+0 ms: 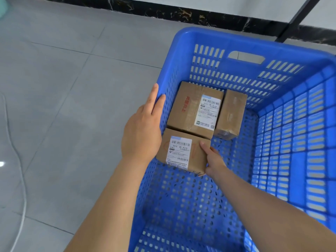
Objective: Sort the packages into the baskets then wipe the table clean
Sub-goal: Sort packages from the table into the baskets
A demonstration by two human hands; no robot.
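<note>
On the grey floor [63, 88], the left hand [141, 131] lies with straight fingers on the left rim of the blue basket [236, 36]. Inside, a labelled box [181, 151] touches a bigger box [189, 108], with a small box [230, 113] just beside that. The right hand [214, 160] grips the labelled box's right edge.

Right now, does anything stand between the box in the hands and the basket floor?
Nothing visible does. The right hand grips the near box low in the blue basket; a bigger box and a plain box lie beyond it.
</note>
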